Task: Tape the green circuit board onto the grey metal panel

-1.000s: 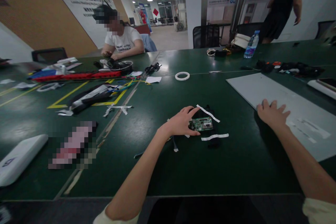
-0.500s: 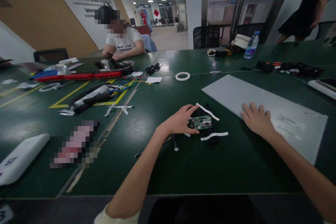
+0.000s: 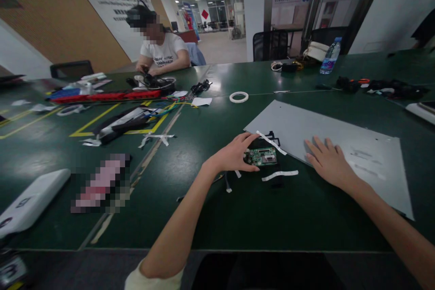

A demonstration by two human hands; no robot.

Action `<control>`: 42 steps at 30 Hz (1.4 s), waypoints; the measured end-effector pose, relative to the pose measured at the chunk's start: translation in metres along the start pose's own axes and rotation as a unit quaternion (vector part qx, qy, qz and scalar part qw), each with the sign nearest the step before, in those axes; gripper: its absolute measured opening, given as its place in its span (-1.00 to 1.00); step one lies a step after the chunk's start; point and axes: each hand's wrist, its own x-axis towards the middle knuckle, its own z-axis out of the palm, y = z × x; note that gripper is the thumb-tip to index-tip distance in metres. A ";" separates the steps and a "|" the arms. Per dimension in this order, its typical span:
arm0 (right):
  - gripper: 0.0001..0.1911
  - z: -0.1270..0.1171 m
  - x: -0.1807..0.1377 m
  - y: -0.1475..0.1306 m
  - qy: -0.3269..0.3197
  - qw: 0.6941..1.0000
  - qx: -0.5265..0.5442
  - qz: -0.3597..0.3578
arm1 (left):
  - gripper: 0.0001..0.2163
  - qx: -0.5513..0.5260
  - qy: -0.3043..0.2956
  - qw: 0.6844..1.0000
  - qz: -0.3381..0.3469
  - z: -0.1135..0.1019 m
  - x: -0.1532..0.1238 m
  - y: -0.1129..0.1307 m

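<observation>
The fingers of the left hand (image 3: 233, 154) were spread in a wide C around the left end of a circuit board (image 3: 263, 157): thumb along the near side, forefinger reaching to a white strip (image 3: 272, 143) on the far side. Whether they pinched the board or only steadied it could not be told. The right hand (image 3: 329, 163) lay palm down, fingers fanned, on the left part of a grey panel (image 3: 356, 140), resting on it without closing on anything.

The board lay face up on the green table (image 3: 238, 226), in front of the person, with a second strip (image 3: 280, 174) on its near side and a cable (image 3: 227, 182) by the left wrist. It looked light and stiff but fragile, its parts exposed; its bare edges seemed the safest hold.

The panel lay flat just right of the board, slanting away. Its near left edge ran close behind the board; contact could not be made out. It looked thin, rigid and probably slippery, likely best taken by two opposite edges.

Farther off stood a tape roll (image 3: 239, 101) lying flat and an upright bottle (image 3: 329, 56); across the table, to the left, sat a co-worker (image 3: 166, 52).
</observation>
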 end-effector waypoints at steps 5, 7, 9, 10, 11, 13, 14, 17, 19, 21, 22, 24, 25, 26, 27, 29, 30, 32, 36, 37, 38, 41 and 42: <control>-0.39 -0.003 -0.001 -0.002 -0.002 1.000 0.009 -0.011 | -0.13 -0.016 0.000 1.000 -0.004 -0.003 -0.001 0.001; -0.39 -0.002 -0.001 -0.001 -0.001 1.000 0.006 -0.010 | -0.13 -0.024 0.007 1.000 0.000 -0.005 -0.001 0.002; -0.39 -0.001 -0.001 -0.001 -0.002 1.000 0.005 -0.011 | -0.12 -0.022 0.019 1.000 0.002 -0.006 -0.001 0.003; -0.39 -0.001 -0.001 -0.001 -0.003 1.000 0.005 -0.013 | -0.12 -0.019 0.022 1.000 0.000 -0.007 -0.001 0.003; -0.39 -0.001 -0.001 -0.001 -0.004 1.000 0.006 -0.014 | -0.11 -0.015 0.023 1.000 -0.003 -0.007 -0.001 0.003; -0.38 -0.002 -0.002 -0.002 -0.005 1.000 0.009 -0.018 | -0.10 -0.010 0.021 1.000 -0.007 -0.007 -0.002 0.003; -0.38 -0.003 -0.002 -0.003 -0.006 1.000 0.012 -0.021 | -0.11 -0.008 0.021 1.000 -0.008 -0.007 -0.002 0.002; -0.38 -0.006 -0.005 -0.004 -0.011 0.999 0.020 -0.036 | -0.11 -0.005 0.022 1.000 -0.011 -0.006 -0.002 0.001; -0.38 -0.008 -0.007 -0.006 -0.015 0.998 0.023 -0.048 | -0.12 -0.005 0.022 1.000 -0.013 -0.006 -0.003 0.000; -0.39 -0.009 -0.009 -0.008 -0.018 0.998 0.022 -0.059 | -0.13 -0.002 0.023 1.000 -0.011 -0.006 -0.003 0.000; -0.40 -0.009 -0.010 -0.009 -0.020 0.997 0.022 -0.065 | -0.14 0.001 0.024 1.000 -0.009 -0.006 -0.003 0.001; -0.41 -0.009 -0.012 -0.010 -0.023 0.996 0.022 -0.078 | -0.15 0.007 0.025 1.000 -0.005 -0.006 -0.002 0.001; -0.41 -0.010 -0.013 -0.011 -0.024 0.996 0.023 -0.086 | -0.15 0.010 0.025 1.000 -0.003 -0.006 -0.002 0.001; -0.41 -0.010 -0.015 -0.011 -0.025 0.995 0.025 -0.094 | -0.14 0.011 0.025 1.000 -0.002 -0.006 -0.002 0.001; -0.41 -0.011 -0.017 -0.012 -0.027 0.994 0.028 -0.102 | -0.15 0.012 0.025 1.000 -0.002 -0.007 -0.002 0.001; -0.41 -0.015 -0.022 -0.015 -0.029 0.992 0.039 -0.120 | -0.16 0.012 0.028 1.000 -0.004 -0.007 -0.002 0.001; -0.41 -0.017 -0.025 -0.016 -0.031 0.990 0.044 -0.131 | -0.16 0.012 0.030 0.999 -0.005 -0.007 -0.002 0.001; -0.42 -0.022 -0.031 -0.021 -0.036 0.985 0.054 -0.158 | -0.17 0.012 0.034 0.999 -0.004 -0.007 -0.002 0.001; -0.44 -0.032 -0.041 -0.033 -0.047 0.974 0.073 -0.208 | -0.19 0.012 0.040 0.999 0.007 -0.005 -0.001 0.002; -0.45 -0.033 -0.042 -0.035 -0.048 0.972 0.081 -0.215 | -0.19 0.011 0.039 0.999 0.009 -0.004 0.000 0.002; -0.46 -0.035 -0.044 -0.038 -0.048 0.970 0.091 -0.221 | -0.18 0.010 0.038 0.999 0.010 -0.004 0.000 0.002; -0.49 -0.038 -0.046 -0.042 -0.052 0.960 0.148 -0.233 | -0.17 0.005 0.032 0.999 0.008 -0.004 0.001 0.003; -0.49 -0.039 -0.047 -0.042 -0.054 0.955 0.173 -0.234 | -0.18 0.004 0.031 0.999 0.008 -0.005 0.001 0.003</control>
